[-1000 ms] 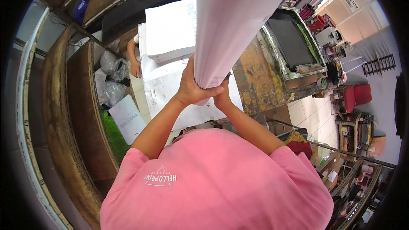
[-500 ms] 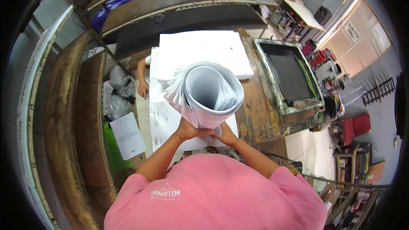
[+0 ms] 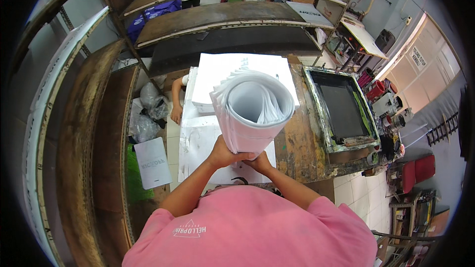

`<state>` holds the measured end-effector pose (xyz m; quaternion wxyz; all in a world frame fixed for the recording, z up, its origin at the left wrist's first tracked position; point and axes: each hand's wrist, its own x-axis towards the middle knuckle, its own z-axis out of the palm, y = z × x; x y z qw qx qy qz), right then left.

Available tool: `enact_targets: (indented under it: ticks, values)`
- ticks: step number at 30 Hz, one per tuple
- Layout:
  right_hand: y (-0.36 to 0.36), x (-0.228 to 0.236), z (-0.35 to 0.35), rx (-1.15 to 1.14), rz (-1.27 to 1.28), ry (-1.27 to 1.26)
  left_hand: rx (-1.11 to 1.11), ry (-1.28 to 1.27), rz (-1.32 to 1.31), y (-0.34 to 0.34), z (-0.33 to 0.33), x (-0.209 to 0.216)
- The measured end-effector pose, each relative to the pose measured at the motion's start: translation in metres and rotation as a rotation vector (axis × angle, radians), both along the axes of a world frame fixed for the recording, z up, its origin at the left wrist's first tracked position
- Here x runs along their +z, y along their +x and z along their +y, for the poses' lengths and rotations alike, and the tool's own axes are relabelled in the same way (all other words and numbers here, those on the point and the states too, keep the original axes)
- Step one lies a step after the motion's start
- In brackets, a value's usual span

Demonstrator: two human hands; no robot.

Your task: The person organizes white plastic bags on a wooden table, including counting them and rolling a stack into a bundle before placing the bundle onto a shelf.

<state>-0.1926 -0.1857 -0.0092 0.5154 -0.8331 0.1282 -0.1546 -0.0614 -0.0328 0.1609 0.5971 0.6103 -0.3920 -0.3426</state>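
A thick rolled bundle of white sheets point(image 3: 242, 133) stands upright between my hands above the table, its curled edges fanned out at the upper left and its hollow end facing up. My left hand point(image 3: 225, 154) grips the bundle's lower left side, the thumb lying across its front. From the other side my right hand point(image 3: 260, 162) holds the bottom right of the same bundle, its fingers partly hidden. Just beyond lies a flat stack of white sheets point(image 3: 208, 76), partly covered by the bundle. Another white sheet point(image 3: 195, 136) spreads on the table beneath.
To the right a framed printing screen point(image 3: 316, 109) rests on the stained wooden table point(image 3: 297, 143). Ink tubs point(image 3: 383, 104) crowd beyond it. Wooden shelves point(image 3: 91, 118) stand left and ahead. Another person's forearm point(image 3: 176, 103) shows at the table's left edge, above a loose printed sheet point(image 3: 153, 163).
My view has shifted, so the surroundings sit lower and slightly further right. The bundle has turned a little in my hands, its fanned edges now more toward the top. Both hands keep their hold.
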Motion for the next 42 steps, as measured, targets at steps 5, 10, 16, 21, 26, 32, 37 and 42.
enact_targets:
  ticks: [5,10,16,21,26,32,37,42]
  values:
    - [-0.006,0.017,-0.014,0.106,0.189,-0.406,-0.045,-0.034,0.026,0.0,0.006,-0.023]
    - [-0.029,0.124,-0.029,0.162,0.132,-0.017,-0.066,0.074,0.054,0.009,0.014,-0.036]
    - [-0.016,0.234,0.006,-0.018,-0.054,0.083,-0.168,0.056,0.025,0.027,0.01,-0.063]
    - [0.0,0.244,0.028,-0.133,-0.089,0.129,-0.182,0.115,-0.364,0.049,0.019,-0.152]
    - [-0.008,0.256,0.028,-0.167,0.018,0.171,-0.155,-0.033,-0.314,0.05,0.007,-0.149]
    - [-0.027,0.258,0.03,-0.219,-0.169,0.223,0.33,0.244,-0.404,-0.055,0.012,-0.152]
    - [-0.007,0.38,0.032,0.042,-0.399,0.074,0.174,-0.179,-0.351,-0.02,0.006,-0.106]
    - [0.019,0.463,0.041,0.114,0.189,-1.102,0.132,-0.272,-0.439,-0.014,0.008,-0.107]
